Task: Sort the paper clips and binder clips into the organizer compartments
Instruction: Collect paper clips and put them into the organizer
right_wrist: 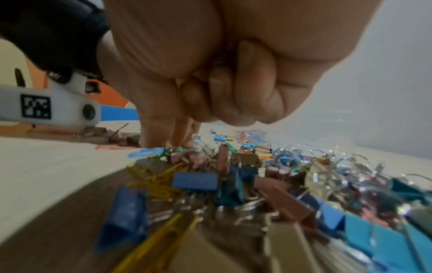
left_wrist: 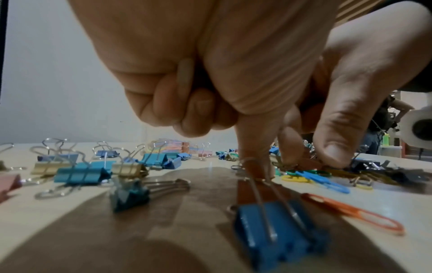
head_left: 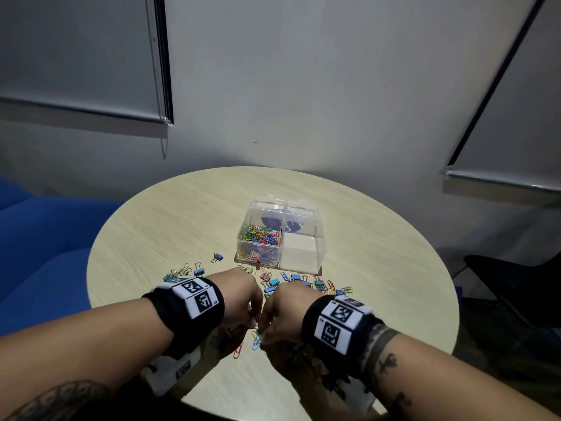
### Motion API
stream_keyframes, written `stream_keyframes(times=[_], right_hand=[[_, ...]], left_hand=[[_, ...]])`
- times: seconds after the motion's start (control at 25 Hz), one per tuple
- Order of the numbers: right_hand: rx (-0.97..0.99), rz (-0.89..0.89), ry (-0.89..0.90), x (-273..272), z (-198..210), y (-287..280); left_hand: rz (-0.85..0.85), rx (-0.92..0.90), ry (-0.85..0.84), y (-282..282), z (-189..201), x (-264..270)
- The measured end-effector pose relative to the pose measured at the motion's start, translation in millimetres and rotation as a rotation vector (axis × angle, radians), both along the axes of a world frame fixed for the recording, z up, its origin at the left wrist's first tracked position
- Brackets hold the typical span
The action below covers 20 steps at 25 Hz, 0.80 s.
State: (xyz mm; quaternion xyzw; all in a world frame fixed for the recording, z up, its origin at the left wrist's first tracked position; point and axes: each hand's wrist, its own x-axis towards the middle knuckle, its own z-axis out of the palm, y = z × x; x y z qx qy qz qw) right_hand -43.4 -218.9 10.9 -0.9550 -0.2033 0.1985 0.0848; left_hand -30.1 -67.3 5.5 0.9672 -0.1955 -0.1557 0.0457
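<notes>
Left hand: the left hand (head_left: 239,302) is low over the table, most fingers curled into the palm, index finger (left_wrist: 253,146) pointing straight down onto the wire handle of a blue binder clip (left_wrist: 278,234) — touching, not gripping.
Right hand: the right hand (head_left: 280,317) sits just beside the left, fingers tucked in, thumb and fingertips down in the loose clips; whether it pinches one, I cannot tell.
Paper clips: loose ones — blue (head_left: 256,341) and orange (head_left: 238,350) — lie right under and between both hands.
Binder clips: scattered binder clips (head_left: 194,272) spread between the hands and the box.
Organizer: the clear organizer (head_left: 306,235) stands beyond the hands, well apart; its near-left compartment holds coloured paper clips (head_left: 261,241).
Table: round, pale wood table (head_left: 170,226).
</notes>
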Motion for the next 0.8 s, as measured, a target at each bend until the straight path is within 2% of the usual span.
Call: stream_keyframes(times=[0.24,0.4,0.48,0.56,0.68,0.72,0.8], right_hand=[[-0.035,0.096,-0.130,-3,-11,12],[-0.052,0.112,-0.160,-4,-16,11],[0.007,0.004,-0.107,-3,-13,8],[0.129,-0.153,0.000,4,-6,3],[0.376,-0.326,0.214,19,6,-5],[0.523,-0.418,0.328,21,10,-8],[0.923,-0.708,0.615,22,14,-15]], left_hand=[[-0.054,0.091,0.055,7,-9,3],[-0.002,-0.001,0.024,16,-4,8],[0.021,-0.076,0.012,18,2,11],[0.061,-0.198,0.021,21,6,14],[0.240,-0.601,0.184,26,5,21],[0.295,-0.743,0.266,27,4,21],[0.333,-0.932,0.357,27,3,23]])
